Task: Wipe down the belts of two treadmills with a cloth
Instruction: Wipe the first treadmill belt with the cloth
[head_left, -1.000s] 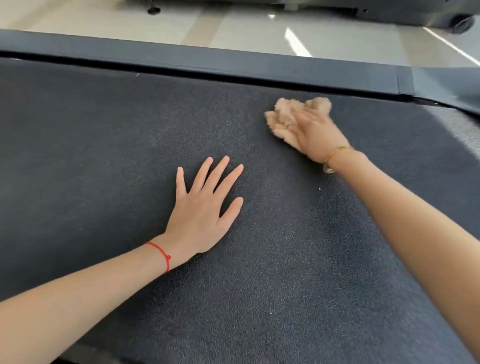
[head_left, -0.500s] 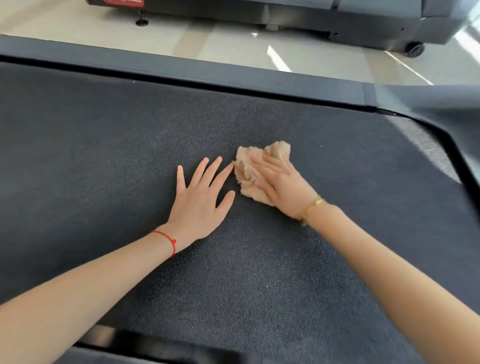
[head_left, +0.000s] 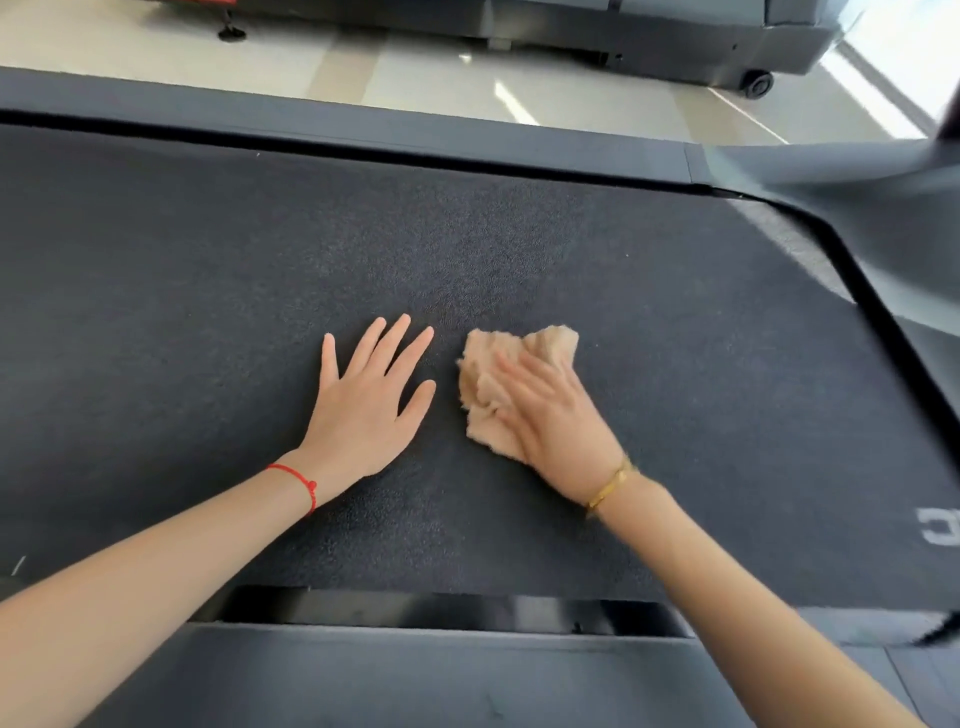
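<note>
Both hands are lying on the dark, grainy belt (head_left: 519, 249), a broad flat surface with a pebbled texture. Left hand (head_left: 363, 410) is resting palm down, its fingers straight and spread apart, a thin red string bracelet (head_left: 301, 480) circling the wrist. Right hand (head_left: 550, 421) is pressing on the cloth (head_left: 488, 395), a fluffy, crumpled beige wad sitting mid-belt just beside the left thumb; its fingers are lying extended over the fabric, blurred. A gold bangle (head_left: 608, 486) is ringing that wrist. Smooth matte side rails (head_left: 415, 137) are bordering the belt.
</note>
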